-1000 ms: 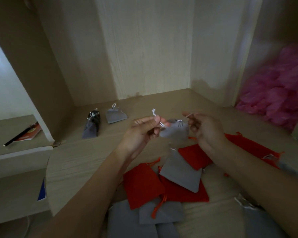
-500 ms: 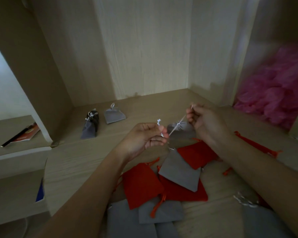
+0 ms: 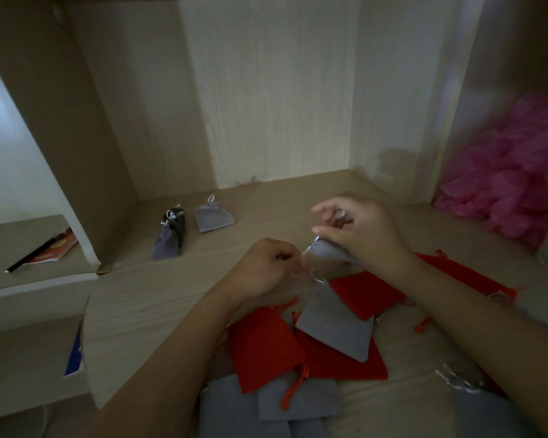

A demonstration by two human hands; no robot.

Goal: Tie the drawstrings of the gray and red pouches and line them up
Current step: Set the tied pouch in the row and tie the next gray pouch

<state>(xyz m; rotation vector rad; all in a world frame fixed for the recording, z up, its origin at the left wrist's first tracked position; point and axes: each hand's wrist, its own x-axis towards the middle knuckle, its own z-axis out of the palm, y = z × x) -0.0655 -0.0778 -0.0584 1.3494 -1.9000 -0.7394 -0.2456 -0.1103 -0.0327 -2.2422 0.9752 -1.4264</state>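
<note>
We hold one gray pouch (image 3: 328, 252) in the air between both hands, just above the loose pile (image 3: 336, 330) of red and gray pouches lying flat near us on the wooden shelf (image 3: 171, 295). Our right hand (image 3: 369, 237) is closed on the gathered neck, thumb across the top, so the mouth stays cinched while the knot is made. Our left hand (image 3: 266, 267) is curled tight, and we judge that it pinches the silver drawstring (image 3: 309, 248) and pulls it sideways, away from the pouch; motion blur hides the exact grip. Working in the air keeps the cord clear of the other pouches' strings.

Far back on the shelf, well apart from the pile, two tied gray pouches (image 3: 214, 216) sit side by side, necks closed, one partly hidden by something dark. They look like the start of the row, so this pouch probably belongs just beside them once its knot holds. Most of the pile is untied, so the task seems early.
</note>
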